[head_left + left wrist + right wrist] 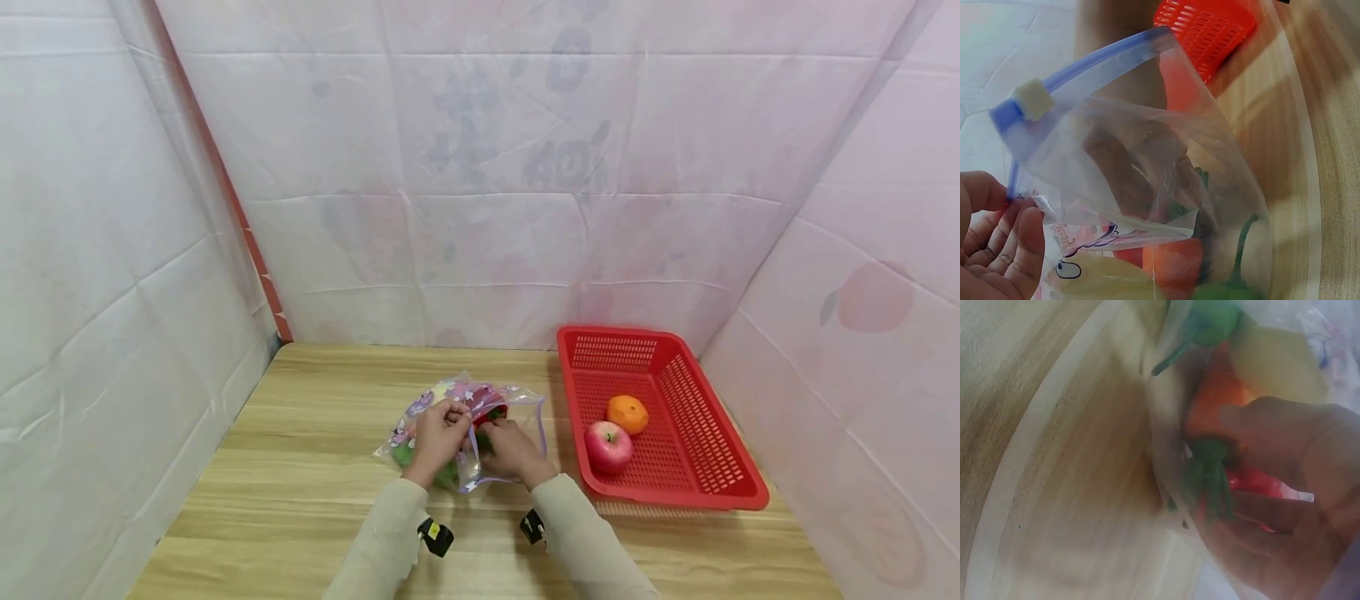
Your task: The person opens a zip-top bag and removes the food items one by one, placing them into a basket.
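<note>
A clear zip bag with a purple rim and cartoon prints lies on the table, its mouth spread toward the right. My left hand pinches that rim; a pale zip slider shows above it in the left wrist view. My right hand reaches inside the bag. Its thumb lies against an orange, carrot-like piece with a green tuft between thumb and fingers; I cannot tell how firmly they grip. A red glossy piece, a green pepper and a pale yellow piece sit around it.
A red basket stands on the right of the wooden table, holding an apple and an orange. White printed sheets hang behind and along both sides.
</note>
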`<state>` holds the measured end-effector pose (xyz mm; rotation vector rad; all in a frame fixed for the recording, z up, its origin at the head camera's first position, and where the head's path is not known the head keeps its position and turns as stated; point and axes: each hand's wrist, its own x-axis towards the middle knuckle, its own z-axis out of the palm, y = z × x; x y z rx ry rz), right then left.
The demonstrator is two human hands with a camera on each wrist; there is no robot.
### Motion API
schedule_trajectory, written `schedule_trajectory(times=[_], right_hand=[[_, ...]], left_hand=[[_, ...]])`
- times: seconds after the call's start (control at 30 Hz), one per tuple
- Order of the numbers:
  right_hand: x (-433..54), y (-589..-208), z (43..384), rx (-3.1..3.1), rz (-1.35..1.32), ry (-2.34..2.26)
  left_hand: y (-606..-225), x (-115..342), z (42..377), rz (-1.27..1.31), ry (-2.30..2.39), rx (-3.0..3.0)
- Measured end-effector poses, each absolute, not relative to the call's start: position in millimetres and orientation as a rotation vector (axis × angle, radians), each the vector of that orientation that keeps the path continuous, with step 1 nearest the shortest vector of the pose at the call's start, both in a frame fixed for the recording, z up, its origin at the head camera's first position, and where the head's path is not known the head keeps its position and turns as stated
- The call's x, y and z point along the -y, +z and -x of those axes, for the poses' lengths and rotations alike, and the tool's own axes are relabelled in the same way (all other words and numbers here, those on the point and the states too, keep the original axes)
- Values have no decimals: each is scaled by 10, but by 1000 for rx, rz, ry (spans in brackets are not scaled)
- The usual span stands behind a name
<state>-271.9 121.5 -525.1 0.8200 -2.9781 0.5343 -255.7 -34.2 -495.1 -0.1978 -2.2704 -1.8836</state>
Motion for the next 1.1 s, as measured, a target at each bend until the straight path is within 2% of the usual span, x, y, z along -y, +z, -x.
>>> schedule_trajectory(times=[0.57,0.77,1.1], right_hand=[[-1119,-5392,2725,2992,-607,464],[-1117,-5452,2739,2937,-619,473],[-1093,-5442,2717,2990,-800,432]], left_hand=[[-4960,323,2543,219,-1879,2265],[-4981,316,2549,197,-1833,2302],[-4968,327,2543,179,-1859,2303]])
